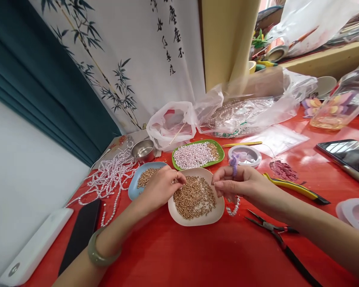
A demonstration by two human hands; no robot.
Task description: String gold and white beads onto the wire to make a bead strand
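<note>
My left hand [163, 185] reaches over the blue dish [133, 190] to the left rim of the cream plate [173, 215]. Its thumb and fingers are bent together; whatever lies between the tips is too small to make out. Small gold beads [194, 197] cover the middle of the cream plate, and more gold beads [146, 176] lie in the blue dish. Over the plate's right rim, my right hand [242, 181] is closed in a pinch. A short strand of pearly beads [234, 208] hangs below it. Something purple and fuzzy [234, 164] is around one finger.
Behind the plates stands a green tray [175, 161] of pale pink and gold beads. Bead strands [113, 175] and a metal bowl [143, 150] are at left. Black-handled pliers [269, 226], yellow-handled pliers [296, 188] and a phone [347, 155] lie at right. Plastic bags [173, 123] line the back.
</note>
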